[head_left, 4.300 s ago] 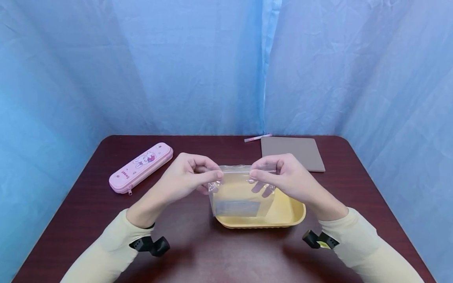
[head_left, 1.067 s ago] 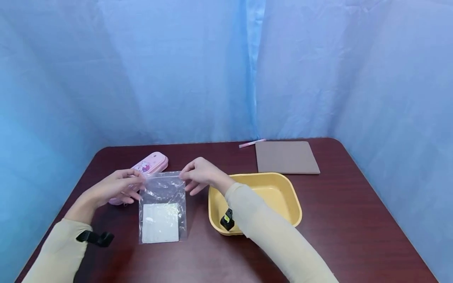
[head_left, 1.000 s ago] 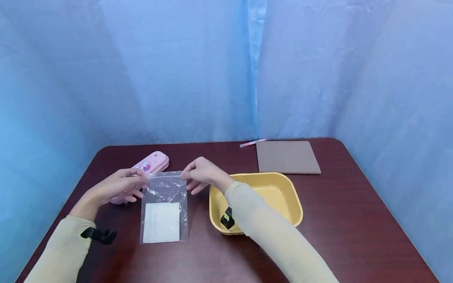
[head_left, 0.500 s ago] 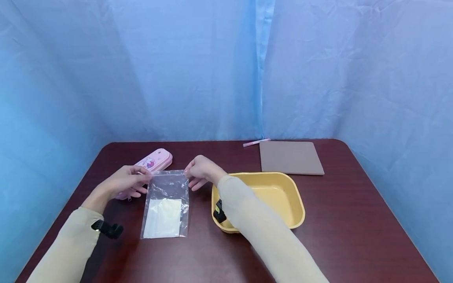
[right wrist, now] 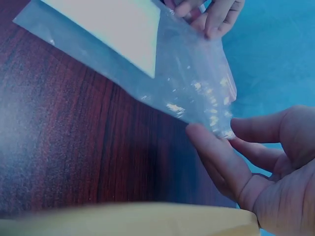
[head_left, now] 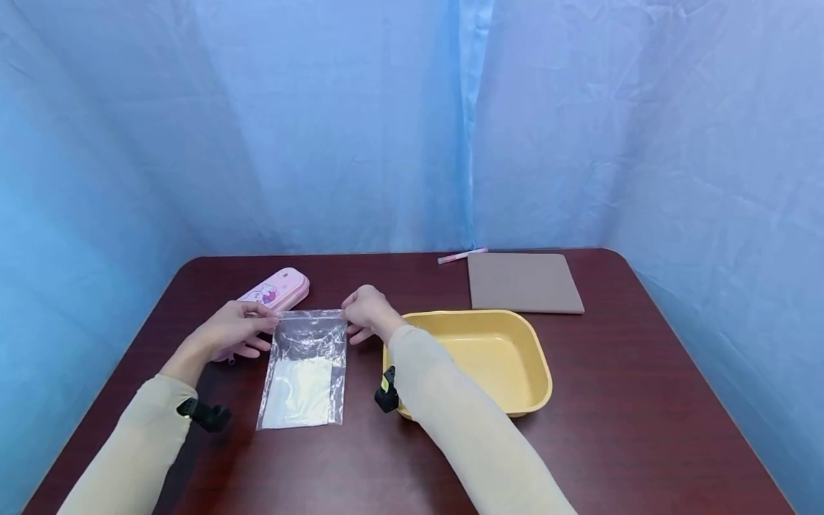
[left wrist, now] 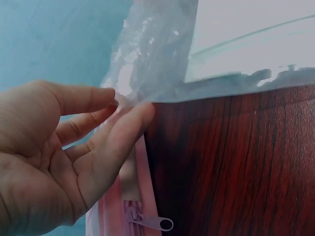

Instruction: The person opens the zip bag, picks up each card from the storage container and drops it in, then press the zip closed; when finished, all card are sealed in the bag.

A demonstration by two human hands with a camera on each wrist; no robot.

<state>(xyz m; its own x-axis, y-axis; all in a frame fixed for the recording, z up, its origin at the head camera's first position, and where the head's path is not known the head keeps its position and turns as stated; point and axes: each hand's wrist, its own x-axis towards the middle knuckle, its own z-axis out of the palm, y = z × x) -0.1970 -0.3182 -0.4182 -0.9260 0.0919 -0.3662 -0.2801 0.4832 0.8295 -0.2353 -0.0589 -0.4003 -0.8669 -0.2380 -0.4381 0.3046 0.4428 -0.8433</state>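
Observation:
A clear zip-top plastic bag [head_left: 312,336] is held by its top corners, left of the yellow tray. Inside its lower part shows a flat white rectangle [head_left: 299,390]. The left hand [head_left: 234,330] pinches the top left corner between thumb and fingers, overlapping the pink pencil case [head_left: 280,287] behind it. At the top right corner the right hand [head_left: 368,311] pinches the bag, its forearm crossing over the tray. In the right wrist view, thumb and fingertips [right wrist: 204,135] meet at the bag's corner.
The yellow plastic tray [head_left: 537,343] stands right of the bag. Behind it lie a grey-brown notebook [head_left: 524,282] and a pink-and-white pen [head_left: 462,255]. Blue curtains [head_left: 347,129] enclose the dark red wooden table [head_left: 644,400].
The bag has come from over the yellow tray to its left, beside the pencil case. In the last second, both hands have shifted slightly right with it.

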